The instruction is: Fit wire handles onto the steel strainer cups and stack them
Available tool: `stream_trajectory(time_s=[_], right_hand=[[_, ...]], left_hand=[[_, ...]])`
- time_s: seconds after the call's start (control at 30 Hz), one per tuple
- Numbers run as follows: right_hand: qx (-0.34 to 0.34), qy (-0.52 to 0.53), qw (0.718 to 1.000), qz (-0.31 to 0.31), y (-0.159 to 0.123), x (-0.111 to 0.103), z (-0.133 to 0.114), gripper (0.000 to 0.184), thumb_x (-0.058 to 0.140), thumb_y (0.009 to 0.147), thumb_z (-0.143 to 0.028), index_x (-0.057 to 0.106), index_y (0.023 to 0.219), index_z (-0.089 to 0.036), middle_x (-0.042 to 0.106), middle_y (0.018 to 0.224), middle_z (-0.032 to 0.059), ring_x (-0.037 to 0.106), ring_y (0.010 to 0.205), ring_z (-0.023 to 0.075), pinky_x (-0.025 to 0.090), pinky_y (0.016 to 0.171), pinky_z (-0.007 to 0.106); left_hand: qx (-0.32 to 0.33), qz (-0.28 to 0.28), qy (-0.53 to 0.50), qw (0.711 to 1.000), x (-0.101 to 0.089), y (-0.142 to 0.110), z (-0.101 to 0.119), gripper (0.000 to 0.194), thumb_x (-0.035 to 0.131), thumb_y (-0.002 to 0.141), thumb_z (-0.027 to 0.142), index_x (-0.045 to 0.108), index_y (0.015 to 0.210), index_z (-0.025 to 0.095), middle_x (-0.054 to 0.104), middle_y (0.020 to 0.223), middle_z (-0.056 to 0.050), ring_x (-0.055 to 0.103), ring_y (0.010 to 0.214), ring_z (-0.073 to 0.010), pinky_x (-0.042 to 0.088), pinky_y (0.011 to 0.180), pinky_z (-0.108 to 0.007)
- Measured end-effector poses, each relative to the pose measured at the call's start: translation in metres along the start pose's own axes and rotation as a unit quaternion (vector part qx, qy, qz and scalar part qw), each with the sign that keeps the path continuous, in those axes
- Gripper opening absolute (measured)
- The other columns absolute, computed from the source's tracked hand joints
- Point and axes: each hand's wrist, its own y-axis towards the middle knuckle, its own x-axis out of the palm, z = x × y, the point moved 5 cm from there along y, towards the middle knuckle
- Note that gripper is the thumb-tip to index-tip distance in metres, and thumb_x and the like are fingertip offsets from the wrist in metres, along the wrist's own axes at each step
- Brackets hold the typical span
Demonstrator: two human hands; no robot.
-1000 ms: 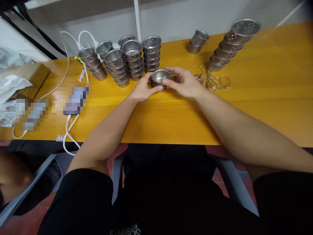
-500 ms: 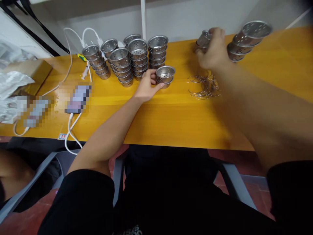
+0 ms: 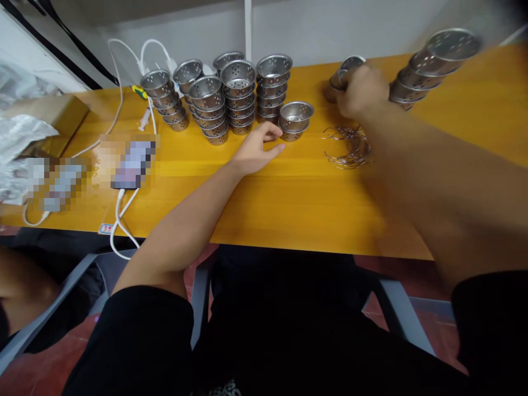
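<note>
My left hand [image 3: 259,148] is open, thumb and fingers apart, just left of a short stack of perforated metal strainer cups [image 3: 296,122]. The cups stand upright on the yellow table. Farther back on the right, my right hand [image 3: 366,91] is closed at the side of a strainer cup [image 3: 352,62]. Motion blurs its fingers and hides part of the cup. A loose pile of thin curved wires [image 3: 348,154] lies in front of that hand. Behind my right wrist a tall, leaning stack of strainer cups [image 3: 429,71] is partly covered.
Several tall strainer-cup stacks [image 3: 239,91] line the back of the table [image 3: 264,214]. To the left lie a phone [image 3: 134,165] on a white cable, a second blurred device [image 3: 64,187], a cardboard box [image 3: 68,118] and clear plastic bags [image 3: 20,132]. Another person's leg [image 3: 25,286] shows lower left.
My left hand has let go of the short stack, which now stands a little farther right of it. My right hand stays by the back cup, shifted slightly.
</note>
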Motion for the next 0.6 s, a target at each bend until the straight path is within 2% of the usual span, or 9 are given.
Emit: stream_trajectory(time_s=[0.03, 0.13, 0.23, 0.3, 0.4, 0.47, 0.53, 0.6], right_hand=[[0.022, -0.027, 0.999, -0.004, -0.006, -0.003, -0.005, 0.013, 0.097, 0.113, -0.001, 0.094, 0.125, -0.004, 0.082, 0.162, 0.0405, 0.08, 0.161, 0.0505, 0.055, 0.136, 0.078], [0.045, -0.071, 0.996, -0.005, -0.024, -0.014, -0.023, 0.026, 0.095, 0.119, -0.005, 0.094, 0.143, 0.001, 0.078, 0.169, 0.0423, 0.077, 0.164, 0.0539, 0.058, 0.136, 0.073], [0.01, -0.052, 0.998, 0.015, -0.041, -0.028, -0.037, 0.03, 0.092, 0.12, -0.005, 0.094, 0.15, -0.007, 0.076, 0.177, 0.0333, 0.075, 0.165, 0.0476, 0.058, 0.139, 0.065], [-0.038, -0.024, 0.998, 0.043, -0.054, -0.039, -0.044, 0.023, 0.09, 0.12, -0.009, 0.096, 0.142, -0.015, 0.08, 0.171, 0.0256, 0.076, 0.158, 0.0425, 0.06, 0.138, 0.06], [-0.136, 0.034, 0.986, 0.094, -0.082, -0.055, -0.058, 0.011, 0.086, 0.115, -0.017, 0.093, 0.122, -0.023, 0.083, 0.155, 0.0215, 0.08, 0.143, 0.0422, 0.068, 0.127, 0.06], [-0.203, 0.07, 0.972, 0.094, -0.105, -0.059, -0.072, 0.007, 0.085, 0.118, -0.034, 0.088, 0.115, -0.029, 0.084, 0.144, 0.0188, 0.081, 0.139, 0.044, 0.071, 0.121, 0.063], [-0.244, 0.121, 0.96, 0.067, -0.126, -0.057, -0.088, 0.034, 0.08, 0.123, -0.063, 0.085, 0.109, -0.033, 0.084, 0.133, 0.0176, 0.082, 0.13, 0.0452, 0.073, 0.118, 0.067], [-0.26, 0.175, 0.95, 0.014, -0.142, -0.048, -0.102, 0.056, 0.075, 0.12, -0.089, 0.086, 0.109, -0.035, 0.083, 0.131, 0.0165, 0.082, 0.127, 0.0468, 0.073, 0.118, 0.072]], left_hand=[[0.006, -0.004, 0.007, 1.0, 0.0, 0.0, 0.002, 0.031, 0.086, 0.109, 0.025, 0.073, 0.138, 0.024, 0.084, 0.16, -0.014, 0.085, 0.151, -0.0299, 0.068, 0.144, -0.052], [0.019, 0.0, 0.023, 1.0, -0.001, 0.001, 0.005, 0.031, 0.085, 0.108, 0.026, 0.075, 0.138, 0.023, 0.085, 0.158, -0.014, 0.086, 0.148, -0.0285, 0.067, 0.144, -0.051], [0.033, 0.016, 0.031, 0.999, -0.004, 0.001, 0.005, 0.032, 0.084, 0.111, 0.031, 0.076, 0.14, 0.023, 0.085, 0.157, -0.015, 0.085, 0.147, -0.0302, 0.066, 0.143, -0.053], [0.036, 0.033, 0.035, 0.998, -0.006, 0.002, 0.005, 0.034, 0.083, 0.114, 0.037, 0.075, 0.144, 0.023, 0.084, 0.157, -0.016, 0.084, 0.147, -0.0318, 0.067, 0.14, -0.054], [0.023, 0.074, 0.043, 0.996, -0.009, 0.003, 0.008, 0.042, 0.079, 0.12, 0.05, 0.07, 0.153, 0.027, 0.079, 0.164, -0.016, 0.084, 0.146, -0.0323, 0.069, 0.131, -0.051], [0.021, 0.097, 0.037, 0.994, -0.01, 0.002, 0.015, 0.052, 0.074, 0.124, 0.059, 0.061, 0.165, 0.031, 0.074, 0.171, -0.015, 0.084, 0.147, -0.0319, 0.071, 0.126, -0.049], [0.035, 0.107, 0.021, 0.993, -0.01, 0.001, 0.026, 0.065, 0.069, 0.124, 0.068, 0.049, 0.178, 0.037, 0.068, 0.178, -0.015, 0.083, 0.152, -0.0323, 0.072, 0.125, -0.047], [0.055, 0.113, 0.024, 0.992, -0.012, -0.002, 0.037, 0.075, 0.066, 0.123, 0.076, 0.039, 0.185, 0.042, 0.063, 0.185, -0.013, 0.077, 0.165, -0.0337, 0.069, 0.133, -0.047]])
